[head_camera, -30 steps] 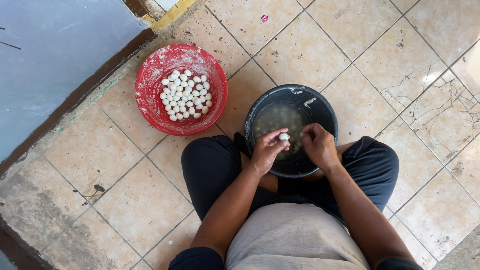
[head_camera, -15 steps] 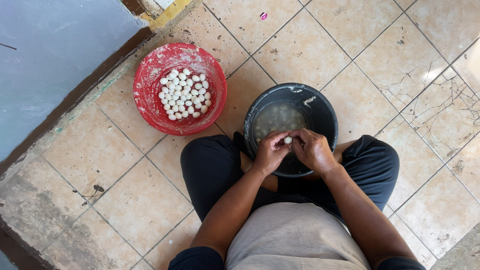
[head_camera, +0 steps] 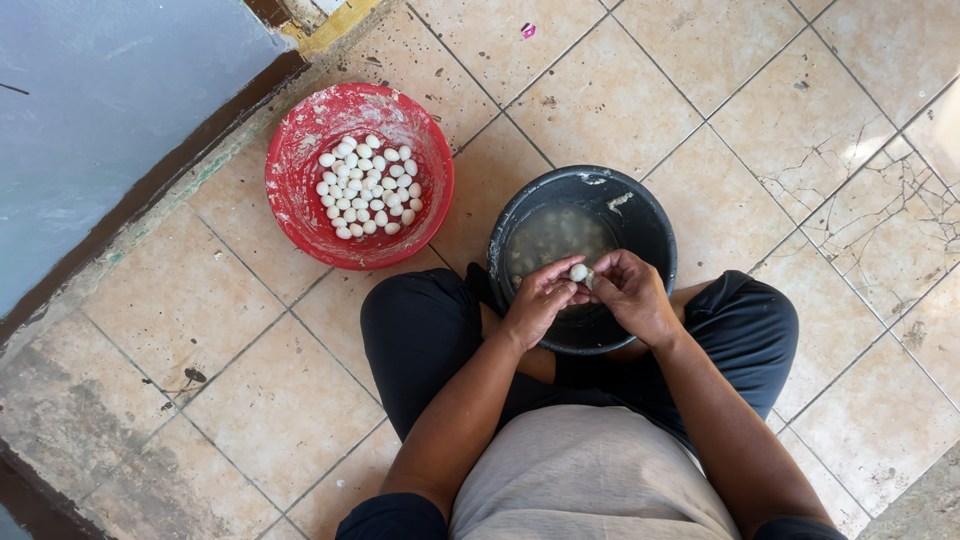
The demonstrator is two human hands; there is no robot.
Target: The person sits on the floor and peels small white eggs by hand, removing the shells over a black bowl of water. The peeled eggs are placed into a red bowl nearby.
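Note:
I sit cross-legged on a tiled floor with a black bowl [head_camera: 640, 215] of murky water between my knees. Over its near rim my left hand [head_camera: 537, 302] and my right hand [head_camera: 632, 295] meet, fingertips pinched together on one small white egg [head_camera: 578, 272]. More small eggs lie dimly under the water in the black bowl. To the left stands a red bowl [head_camera: 300, 165] holding several peeled white eggs [head_camera: 367, 186] in a heap.
A grey-blue wall [head_camera: 100, 110] with a dark brown base strip runs diagonally along the left. The beige floor tiles [head_camera: 700, 60] are cracked at the right. A small pink scrap [head_camera: 527, 31] lies near the top edge.
The hands have drawn closer together over the black bowl, both now working on the same small egg. The bowls have stayed in place.

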